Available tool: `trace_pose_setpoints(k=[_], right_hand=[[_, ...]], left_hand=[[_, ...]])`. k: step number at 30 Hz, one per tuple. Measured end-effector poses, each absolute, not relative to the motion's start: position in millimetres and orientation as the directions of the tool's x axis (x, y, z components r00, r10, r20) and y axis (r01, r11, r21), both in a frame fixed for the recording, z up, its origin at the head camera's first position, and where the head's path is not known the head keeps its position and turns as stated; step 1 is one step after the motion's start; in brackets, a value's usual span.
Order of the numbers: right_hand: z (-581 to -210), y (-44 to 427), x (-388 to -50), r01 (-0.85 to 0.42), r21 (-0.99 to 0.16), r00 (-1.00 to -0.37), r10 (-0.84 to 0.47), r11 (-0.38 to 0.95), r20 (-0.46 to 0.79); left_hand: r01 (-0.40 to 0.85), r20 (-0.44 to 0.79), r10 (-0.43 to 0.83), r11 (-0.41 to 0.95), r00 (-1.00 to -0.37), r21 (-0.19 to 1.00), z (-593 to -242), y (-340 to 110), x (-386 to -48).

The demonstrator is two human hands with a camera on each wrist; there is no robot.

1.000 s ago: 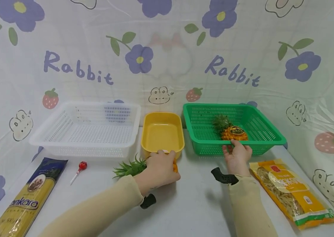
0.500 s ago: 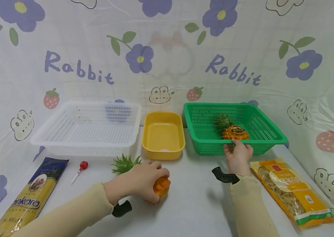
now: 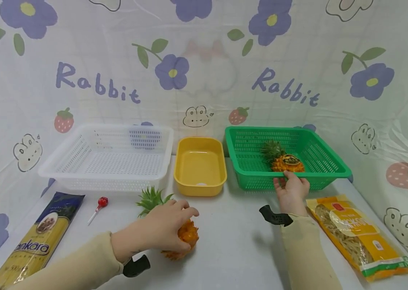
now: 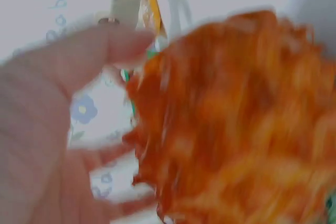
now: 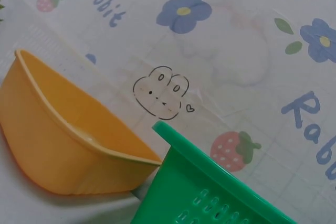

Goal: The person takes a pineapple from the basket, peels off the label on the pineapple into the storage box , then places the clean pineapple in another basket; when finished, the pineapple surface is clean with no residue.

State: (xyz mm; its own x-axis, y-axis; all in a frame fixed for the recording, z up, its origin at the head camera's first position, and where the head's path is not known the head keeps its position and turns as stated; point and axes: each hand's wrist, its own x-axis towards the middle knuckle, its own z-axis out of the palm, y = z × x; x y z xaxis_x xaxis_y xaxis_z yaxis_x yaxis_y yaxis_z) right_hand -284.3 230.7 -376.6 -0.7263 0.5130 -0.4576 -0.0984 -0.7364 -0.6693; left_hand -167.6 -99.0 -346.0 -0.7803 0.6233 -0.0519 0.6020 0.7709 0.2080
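Observation:
An orange pineapple [image 3: 188, 233] with green leaves lies on the table in front of the yellow tub, tilted with its leaves toward the back left. My left hand [image 3: 160, 227] is over it, fingers and thumb curled round its body; the left wrist view shows the orange body [image 4: 236, 119] large beside the hand [image 4: 58, 103]. At the front rim of the green basket [image 3: 287, 175], my right hand [image 3: 292, 191] holds the rim with its fingers. Inside that basket lies another pineapple [image 3: 288, 162] with a dark label. The right wrist view shows the green basket [image 5: 210, 182] but no hand.
A white basket [image 3: 106, 181] stands at the back left, the yellow tub [image 3: 200, 190] between it and the green basket. Spaghetti [image 3: 35, 245] and a red lollipop [image 3: 103, 202] lie at the left, a yellow pasta bag [image 3: 359, 237] at the right. Patterned cloth hangs behind.
My left hand and the pineapple have moved left and toward the front, away from the yellow tub. My right hand stays at the green basket's rim.

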Motion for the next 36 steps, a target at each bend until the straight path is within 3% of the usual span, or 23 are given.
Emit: trace_pose_setpoints(k=[4, 8, 25, 36], right_hand=[[-377.8, 230.8, -284.3, -0.1, -0.67, -0.728, 0.513, -0.736, -0.455], [-377.9, 230.6, -284.1, -0.098, -0.67, -0.728, 0.512, -0.736, -0.456], [-377.8, 228.5, -282.6, -0.111, -0.669, -0.727, 0.519, -0.735, -0.449], [-377.3, 227.5, -282.1, -0.117, -0.674, -0.721, 0.529, -0.729, -0.447]], left_hand=[[0.363, -0.02, 0.37, 0.919, -0.929, 0.151, -350.1, -88.8, -163.9], [0.218, -0.075, 0.229, 0.967, -0.97, 0.131, -352.4, -85.3, -164.2], [0.292, -0.21, 0.356, 0.914, -0.911, 0.282, -348.4, -90.9, -164.3], [0.351, -0.269, 0.43, 0.888, -0.862, 0.296, -344.0, -95.3, -162.6]])
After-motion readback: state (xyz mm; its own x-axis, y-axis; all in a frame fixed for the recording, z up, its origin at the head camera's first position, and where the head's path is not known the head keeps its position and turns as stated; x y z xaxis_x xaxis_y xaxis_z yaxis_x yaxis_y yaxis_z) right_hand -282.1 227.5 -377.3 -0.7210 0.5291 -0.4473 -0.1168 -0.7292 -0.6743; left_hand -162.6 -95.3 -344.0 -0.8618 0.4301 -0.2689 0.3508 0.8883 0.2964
